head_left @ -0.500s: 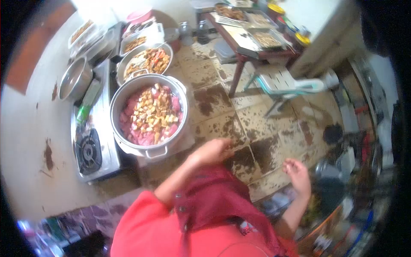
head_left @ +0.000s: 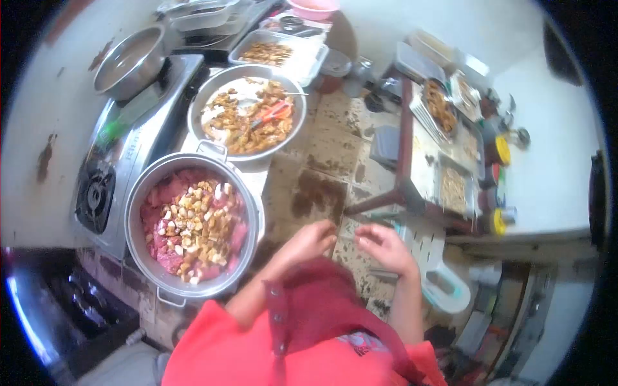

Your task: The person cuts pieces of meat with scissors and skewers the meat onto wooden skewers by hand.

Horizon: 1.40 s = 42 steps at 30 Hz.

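My left hand is in front of my body, to the right of a large metal pot, and touches nothing. Its fingers are loosely bent, slightly smeared, with no object visible in them. Opposite it, my right hand hovers with curved fingers a little apart and holds nothing. Inside the pot lies pink raw meat with chopped pale and brown pieces heaped on top. Behind the pot, a wide metal basin holds brown cooked-looking pieces, some white material and orange-handled scissors.
A gas stove with a metal bowl stands at left. Farther back is a plastic tray of brown pieces. A table carrying trays and yellow-lidded jars stands at right, with a white and green chair near it.
My view has turned right and moved nearer the basin and table. My two hands have come closer together in front of me. Both remain without any visible object.
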Motion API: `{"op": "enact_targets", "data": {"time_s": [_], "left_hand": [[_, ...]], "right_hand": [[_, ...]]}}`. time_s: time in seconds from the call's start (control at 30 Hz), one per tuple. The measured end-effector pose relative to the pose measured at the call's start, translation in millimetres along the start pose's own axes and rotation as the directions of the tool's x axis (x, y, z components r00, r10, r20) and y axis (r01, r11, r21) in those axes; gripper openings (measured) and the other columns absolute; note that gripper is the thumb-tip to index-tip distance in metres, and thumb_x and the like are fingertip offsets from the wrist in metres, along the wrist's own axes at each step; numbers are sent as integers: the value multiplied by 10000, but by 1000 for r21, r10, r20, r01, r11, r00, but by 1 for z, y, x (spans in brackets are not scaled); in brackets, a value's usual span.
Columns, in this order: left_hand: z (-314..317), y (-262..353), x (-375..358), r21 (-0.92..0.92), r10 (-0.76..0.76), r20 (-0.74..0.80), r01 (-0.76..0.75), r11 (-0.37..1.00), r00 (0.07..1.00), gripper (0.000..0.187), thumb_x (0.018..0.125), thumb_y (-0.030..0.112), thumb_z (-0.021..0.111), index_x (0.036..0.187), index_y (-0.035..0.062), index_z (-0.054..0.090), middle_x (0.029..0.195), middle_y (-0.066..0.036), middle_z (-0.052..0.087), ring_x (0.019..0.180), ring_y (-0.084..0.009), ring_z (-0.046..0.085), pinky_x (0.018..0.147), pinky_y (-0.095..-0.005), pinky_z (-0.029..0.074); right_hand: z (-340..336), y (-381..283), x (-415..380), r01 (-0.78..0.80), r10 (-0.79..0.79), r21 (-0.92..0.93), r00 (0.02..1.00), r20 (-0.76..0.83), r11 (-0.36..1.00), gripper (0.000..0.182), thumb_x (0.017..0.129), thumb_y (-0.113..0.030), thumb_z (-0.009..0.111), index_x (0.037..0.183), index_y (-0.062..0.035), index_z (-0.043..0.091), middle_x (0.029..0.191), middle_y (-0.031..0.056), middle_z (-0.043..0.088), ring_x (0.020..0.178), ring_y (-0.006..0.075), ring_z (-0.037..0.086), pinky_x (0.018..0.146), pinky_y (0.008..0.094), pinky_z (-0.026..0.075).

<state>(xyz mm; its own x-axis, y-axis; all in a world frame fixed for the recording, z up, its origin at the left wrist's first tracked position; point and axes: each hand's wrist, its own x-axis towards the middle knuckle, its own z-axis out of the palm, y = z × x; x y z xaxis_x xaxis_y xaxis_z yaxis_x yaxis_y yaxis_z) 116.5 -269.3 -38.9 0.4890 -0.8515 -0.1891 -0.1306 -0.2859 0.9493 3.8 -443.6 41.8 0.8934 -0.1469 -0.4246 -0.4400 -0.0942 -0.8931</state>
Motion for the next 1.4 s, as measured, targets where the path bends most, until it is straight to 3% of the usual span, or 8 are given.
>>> {"op": "enact_targets", "data": {"time_s": [0.23,0.37,0.57,0.8,0.93,1.13,1.3,1.4], "left_hand": [[-49,2,37,-42,-174,-399,171,984,900,290,830,148,566,1070,-12,539,951,-183,603,878,-252,600,760,-332,469],[-70,-1,63,-74,-245,-600,252,965,761,300,835,161,566,1081,-10,539,981,-176,603,909,-251,594,794,-329,468],[-88,7,99,-329,-407,-799,244,912,443,292,827,157,572,1057,-21,550,982,-165,597,927,-242,575,813,-323,450],[-138,-45,145,-420,-456,-847,180,889,273,251,832,129,573,1024,-32,562,879,-103,605,816,-168,569,732,-280,460],[-191,-63,174,-393,-430,-892,228,891,141,225,801,116,551,975,-23,579,869,-193,617,827,-288,612,733,-348,469],[-266,-92,217,-190,-256,-962,447,874,94,188,764,107,546,906,-9,585,869,-210,597,832,-345,581,747,-404,454],[-302,-105,262,-14,-327,-925,841,541,195,247,759,115,554,984,13,574,1007,-184,572,986,-328,521,872,-408,407],[-313,-132,262,-71,-295,-950,852,519,100,207,765,97,541,953,29,595,1042,-169,577,991,-313,527,860,-415,428]], "right_hand": [[-40,-56,230,269,-249,-130,956,152,954,281,837,-123,558,1071,32,556,917,112,622,797,153,594,722,286,486],[-35,-82,369,468,-502,-615,855,133,635,323,799,-209,542,1052,-10,576,953,226,586,894,344,573,816,417,452],[-18,-85,472,418,-398,-896,855,333,150,217,780,-192,568,929,-43,619,965,190,530,944,356,522,811,429,443],[-39,-72,506,520,-343,-641,854,391,565,159,832,-165,508,831,-29,591,672,117,544,628,256,561,603,369,462],[-62,-105,471,40,65,-269,927,370,962,133,871,-166,482,866,-62,564,549,-32,405,445,85,368,404,240,306],[-76,-124,472,-281,250,-11,833,493,959,182,918,-212,452,978,-59,530,540,-80,322,409,30,269,353,194,203],[-94,-147,521,-163,94,62,795,599,985,195,919,-199,471,1011,-45,548,540,-63,384,416,39,321,366,193,258],[-113,-162,548,-63,-2,74,748,664,995,199,913,-176,479,1038,-31,532,575,-52,414,449,38,343,392,189,288]]}}
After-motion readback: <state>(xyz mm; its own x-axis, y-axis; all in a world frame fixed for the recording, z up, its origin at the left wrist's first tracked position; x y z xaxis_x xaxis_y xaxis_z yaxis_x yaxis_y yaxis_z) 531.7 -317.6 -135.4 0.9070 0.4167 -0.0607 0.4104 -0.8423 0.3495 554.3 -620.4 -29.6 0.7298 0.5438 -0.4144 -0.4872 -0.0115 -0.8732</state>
